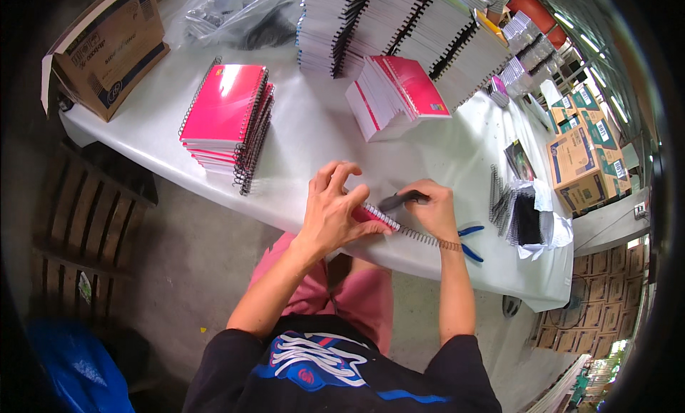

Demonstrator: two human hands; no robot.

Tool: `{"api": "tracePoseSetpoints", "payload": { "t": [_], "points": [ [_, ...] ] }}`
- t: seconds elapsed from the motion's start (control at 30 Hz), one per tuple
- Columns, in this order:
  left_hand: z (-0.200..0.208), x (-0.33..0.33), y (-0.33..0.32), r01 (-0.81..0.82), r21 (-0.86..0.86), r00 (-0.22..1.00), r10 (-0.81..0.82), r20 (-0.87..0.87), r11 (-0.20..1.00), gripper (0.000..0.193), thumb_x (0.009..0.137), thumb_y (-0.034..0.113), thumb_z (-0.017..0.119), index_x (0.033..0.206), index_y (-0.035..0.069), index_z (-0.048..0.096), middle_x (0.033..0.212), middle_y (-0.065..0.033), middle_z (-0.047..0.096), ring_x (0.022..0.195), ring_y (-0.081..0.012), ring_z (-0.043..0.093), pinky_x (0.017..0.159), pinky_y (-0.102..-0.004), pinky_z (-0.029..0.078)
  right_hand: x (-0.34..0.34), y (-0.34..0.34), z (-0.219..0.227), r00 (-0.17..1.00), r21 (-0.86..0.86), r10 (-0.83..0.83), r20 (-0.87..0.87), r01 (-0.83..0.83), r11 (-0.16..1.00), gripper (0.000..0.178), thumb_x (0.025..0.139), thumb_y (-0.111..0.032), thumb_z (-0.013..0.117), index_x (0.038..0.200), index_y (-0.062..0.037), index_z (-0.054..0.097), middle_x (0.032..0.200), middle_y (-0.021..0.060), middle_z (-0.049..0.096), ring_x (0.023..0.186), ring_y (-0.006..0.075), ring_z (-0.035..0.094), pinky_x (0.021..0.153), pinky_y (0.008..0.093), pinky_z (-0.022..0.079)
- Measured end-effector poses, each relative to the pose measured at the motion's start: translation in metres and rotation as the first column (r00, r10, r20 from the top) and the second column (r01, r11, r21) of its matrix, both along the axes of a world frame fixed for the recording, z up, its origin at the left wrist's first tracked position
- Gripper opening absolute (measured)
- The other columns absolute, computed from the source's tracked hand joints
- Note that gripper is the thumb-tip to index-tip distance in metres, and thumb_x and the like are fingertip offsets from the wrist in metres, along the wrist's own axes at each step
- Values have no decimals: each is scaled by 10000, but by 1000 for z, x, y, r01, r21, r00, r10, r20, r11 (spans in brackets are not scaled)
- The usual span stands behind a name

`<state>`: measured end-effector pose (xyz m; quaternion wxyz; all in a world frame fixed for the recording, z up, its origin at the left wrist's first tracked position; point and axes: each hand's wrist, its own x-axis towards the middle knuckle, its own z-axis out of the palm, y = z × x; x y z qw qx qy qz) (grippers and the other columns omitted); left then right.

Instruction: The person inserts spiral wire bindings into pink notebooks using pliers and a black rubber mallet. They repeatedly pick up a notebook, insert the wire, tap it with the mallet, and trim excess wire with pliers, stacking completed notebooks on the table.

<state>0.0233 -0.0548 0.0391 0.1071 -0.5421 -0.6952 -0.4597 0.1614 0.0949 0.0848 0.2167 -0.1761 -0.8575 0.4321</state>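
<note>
Holding a pink notebook (367,215) flat at the tabletop (314,142) edge, my left hand (332,213) presses it, fingers spread; my right hand (432,210) has its grip closed on a dark tool (399,199) at the coil (421,236); I judge one stack (228,120) bound, many unbound.

Sitting open at table's far-left corner: brown cardboard box (107,46). Lying behind it: clear plastic bag (239,13). Standing stacked at right: green-and-brown printed cartons (581,153).
</note>
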Motion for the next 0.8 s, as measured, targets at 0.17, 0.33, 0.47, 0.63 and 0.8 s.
{"api": "tracePoseSetpoints", "payload": {
  "t": [0.17,0.33,0.47,0.63,0.8],
  "points": [
    [-5,-11,6,-20,46,996,16,87,999,638,444,528,838,743,60,523,1177,-149,427,1081,-337,402,872,-474,394,-13,-7,3,997,-103,81,-11,-82,991,268,619,138,593,797,-29,703,791,73,676,761,133,621,668,235,474],
    [-13,-25,18,-23,117,956,-13,293,993,774,362,468,900,847,41,474,1165,-194,345,1035,-338,406,811,-455,445,-21,-5,-2,969,-157,96,-229,-134,979,272,652,114,607,860,-31,706,745,69,671,669,118,601,618,247,471],
    [-22,-23,22,10,229,932,-92,351,973,939,345,435,925,970,38,347,1026,-144,357,926,-293,423,766,-394,435,-27,10,-17,996,-156,-83,-21,79,985,236,668,80,646,876,-17,696,731,70,669,642,113,591,613,241,472],
    [-26,-24,21,36,195,826,-139,546,980,957,346,382,951,959,48,296,913,-91,353,822,-227,413,752,-342,413,-36,-2,-4,999,-51,28,44,-26,998,249,659,120,637,859,-16,698,776,55,684,723,105,627,642,238,484],
    [-34,-25,17,140,194,740,-233,631,971,938,320,278,970,919,79,276,881,-42,315,778,-160,357,712,-285,377,-41,-13,-8,1000,-119,3,22,0,993,219,649,42,655,851,-29,701,716,116,657,636,112,606,587,259,465]
  ]
}}
